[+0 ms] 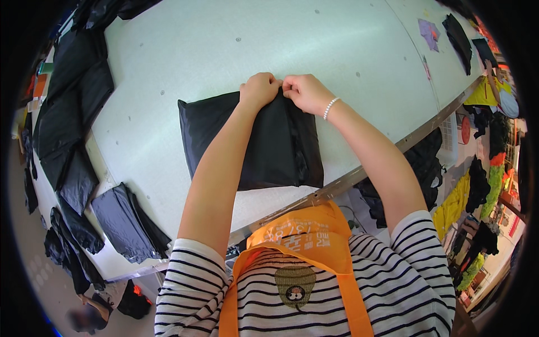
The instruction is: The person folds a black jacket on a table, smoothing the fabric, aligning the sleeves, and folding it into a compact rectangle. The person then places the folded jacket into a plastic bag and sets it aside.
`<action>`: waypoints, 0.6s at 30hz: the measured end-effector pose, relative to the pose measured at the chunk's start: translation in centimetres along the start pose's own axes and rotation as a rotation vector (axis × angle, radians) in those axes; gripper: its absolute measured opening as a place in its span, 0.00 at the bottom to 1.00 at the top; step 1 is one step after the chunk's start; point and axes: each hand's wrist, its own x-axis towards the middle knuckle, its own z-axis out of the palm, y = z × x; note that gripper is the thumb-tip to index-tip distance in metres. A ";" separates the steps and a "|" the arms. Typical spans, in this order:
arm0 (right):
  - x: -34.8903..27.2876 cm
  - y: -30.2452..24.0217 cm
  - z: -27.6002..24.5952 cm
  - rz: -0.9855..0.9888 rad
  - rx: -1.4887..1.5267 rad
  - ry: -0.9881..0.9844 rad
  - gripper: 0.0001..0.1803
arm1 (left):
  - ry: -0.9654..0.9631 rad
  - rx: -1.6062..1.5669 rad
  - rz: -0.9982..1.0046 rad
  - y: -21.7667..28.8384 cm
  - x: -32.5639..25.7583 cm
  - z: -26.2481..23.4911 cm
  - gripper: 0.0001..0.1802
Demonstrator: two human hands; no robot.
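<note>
A flat, glossy black plastic bag (264, 151) lies on the pale table (314, 50) in front of me, squared off and looking filled. A fold or flap runs from its far edge toward me, right of its middle. My left hand (260, 90) is closed at the far edge, fingertips pinching the black material near this fold. Close beside it, my right hand (306, 93), with a beaded bracelet (331, 108) on the wrist, pinches the same edge. The fingertips of both hands almost meet. My left forearm hides part of the bag.
Similar black bags (70, 112) overlap along the left side. A folded black garment (126, 224) lies at the near left corner. Far right are a purple cloth (429, 33) and a black piece (458, 44). A metal strip (331, 192) edges the table. Other people work at both sides.
</note>
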 end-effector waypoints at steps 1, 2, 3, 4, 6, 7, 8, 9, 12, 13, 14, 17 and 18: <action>-1.2 -0.5 -0.3 -0.065 -0.071 -0.037 0.04 | 0.011 0.006 0.002 0.0 -0.1 0.1 0.18; -2.6 -1.1 -0.3 -0.133 -0.127 -0.060 0.04 | 0.029 0.012 0.002 -0.1 -0.3 0.0 0.18; -4.4 -0.8 0.6 -0.253 -0.205 0.024 0.03 | 0.040 0.017 0.010 0.1 -0.3 0.1 0.18; -6.2 -0.8 1.4 -0.264 -0.255 -0.004 0.02 | 0.040 0.021 0.008 0.2 -0.3 0.2 0.19; -10.4 -0.9 2.9 -0.340 -0.346 -0.022 0.02 | 0.040 0.027 0.000 0.3 -0.4 0.2 0.19; -12.8 -1.3 3.7 -0.342 -0.408 -0.011 0.04 | 0.051 0.024 0.000 0.0 -0.4 0.4 0.19; -14.7 -1.3 4.6 -0.354 -0.433 -0.010 0.06 | 0.045 0.015 0.005 0.2 -0.3 0.4 0.19; -16.5 -1.4 5.3 -0.383 -0.481 -0.003 0.06 | 0.043 0.012 0.004 0.2 -0.3 0.4 0.19; -20.4 -0.7 8.1 -0.341 -0.458 -0.045 0.08 | 0.024 0.021 -0.002 0.4 -0.2 0.3 0.20; -20.7 0.2 9.2 -0.347 -0.454 0.000 0.07 | 0.014 0.027 -0.003 0.5 -0.2 0.3 0.20; -20.9 1.3 10.6 -0.359 -0.453 0.045 0.06 | 0.030 0.023 0.011 0.5 -0.1 0.4 0.20; -20.6 2.7 12.2 -0.378 -0.428 0.142 0.06 | 0.092 0.002 0.034 0.3 -0.8 0.1 0.20; -20.5 2.7 12.3 -0.381 -0.415 0.169 0.07 | 0.112 -0.014 0.042 0.3 -1.3 -0.2 0.19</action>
